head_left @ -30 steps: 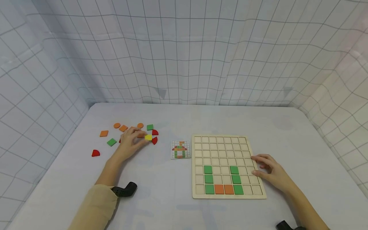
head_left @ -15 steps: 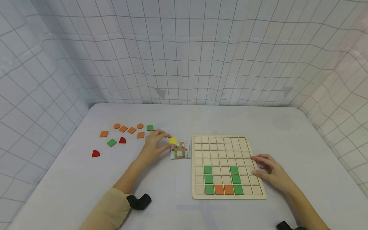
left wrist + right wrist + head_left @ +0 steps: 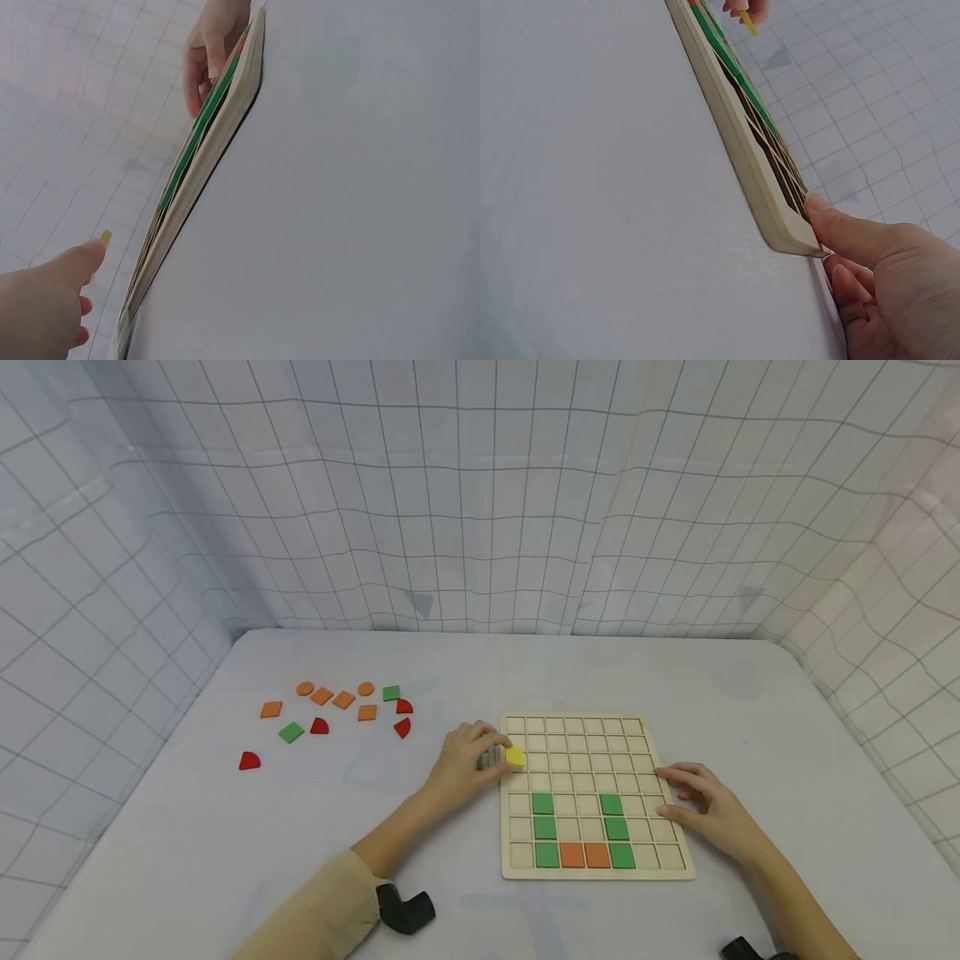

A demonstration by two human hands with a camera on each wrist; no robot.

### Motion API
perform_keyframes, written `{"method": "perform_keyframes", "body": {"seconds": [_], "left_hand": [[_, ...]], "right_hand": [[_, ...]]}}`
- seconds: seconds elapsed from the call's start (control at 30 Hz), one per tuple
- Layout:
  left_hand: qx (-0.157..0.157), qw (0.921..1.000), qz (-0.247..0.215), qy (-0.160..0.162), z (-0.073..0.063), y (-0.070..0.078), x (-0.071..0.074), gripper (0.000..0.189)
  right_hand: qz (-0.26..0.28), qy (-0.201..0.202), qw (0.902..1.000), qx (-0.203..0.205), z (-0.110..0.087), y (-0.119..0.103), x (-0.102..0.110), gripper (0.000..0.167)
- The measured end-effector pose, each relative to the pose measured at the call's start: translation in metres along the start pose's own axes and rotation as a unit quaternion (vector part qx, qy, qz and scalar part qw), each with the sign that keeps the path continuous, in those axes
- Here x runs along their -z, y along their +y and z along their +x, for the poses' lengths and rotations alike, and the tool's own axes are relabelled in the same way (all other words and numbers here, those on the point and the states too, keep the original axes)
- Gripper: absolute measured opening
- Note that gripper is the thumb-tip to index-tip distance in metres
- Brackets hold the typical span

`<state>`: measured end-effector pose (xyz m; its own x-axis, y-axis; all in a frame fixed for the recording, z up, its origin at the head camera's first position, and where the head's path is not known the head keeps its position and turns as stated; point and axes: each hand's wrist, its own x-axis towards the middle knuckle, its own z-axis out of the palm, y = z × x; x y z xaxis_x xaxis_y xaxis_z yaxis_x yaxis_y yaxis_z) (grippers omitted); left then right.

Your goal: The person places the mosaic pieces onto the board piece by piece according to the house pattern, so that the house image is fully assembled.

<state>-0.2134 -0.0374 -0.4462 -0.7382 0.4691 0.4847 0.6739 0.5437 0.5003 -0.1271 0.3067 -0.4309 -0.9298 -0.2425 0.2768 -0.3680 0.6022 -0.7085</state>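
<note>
My left hand [image 3: 463,764] pinches a yellow square tile [image 3: 514,757] between thumb and fingertips, over the left edge of a wooden grid board [image 3: 570,872]. In the left wrist view the yellow tile [image 3: 106,238] shows edge-on beyond the thumb, raised above the board. My right hand [image 3: 705,806] grips the board's right edge; in the right wrist view its thumb [image 3: 847,231] lies on top of the rim, with the other fingers curled at the side. Set in the board are green tiles [image 3: 544,827] in two columns and two orange tiles [image 3: 572,854] between them at the bottom.
Loose orange, green and red tiles lie at the left of the table, among them a red quarter-circle [image 3: 250,761], a green square [image 3: 292,732] and an orange disc [image 3: 305,688]. A small pattern card beside the board is mostly covered by my left hand.
My left hand has carried the yellow tile rightward from the loose tiles, across the pattern card, to the board's left edge. The right hand and the board have stayed put.
</note>
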Motion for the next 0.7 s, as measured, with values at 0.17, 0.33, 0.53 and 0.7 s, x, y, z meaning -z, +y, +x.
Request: {"method": "perform_keyframes", "body": {"seconds": [0.17, 0.33, 0.53, 0.7], "left_hand": [[-0.007, 0.9996, 0.012, -0.026, 0.001, 0.008, -0.014, 0.026], [-0.012, 0.9987, 0.017, -0.047, 0.001, 0.013, -0.022, 0.028], [0.005, 0.9979, 0.010, -0.064, 0.000, 0.016, -0.026, 0.028], [0.004, 0.9977, 0.013, -0.067, 0.000, 0.018, -0.026, 0.028]], "right_hand": [[0.002, 0.004, 1.0000, 0.004, -0.001, 0.007, -0.002, 0.046], [0.008, 0.006, 0.9999, 0.009, -0.001, 0.010, -0.003, 0.046], [0.010, 0.003, 0.9999, 0.009, 0.000, 0.002, -0.001, 0.045], [0.007, 0.001, 0.9999, 0.008, 0.000, 0.000, 0.000, 0.044]]}}
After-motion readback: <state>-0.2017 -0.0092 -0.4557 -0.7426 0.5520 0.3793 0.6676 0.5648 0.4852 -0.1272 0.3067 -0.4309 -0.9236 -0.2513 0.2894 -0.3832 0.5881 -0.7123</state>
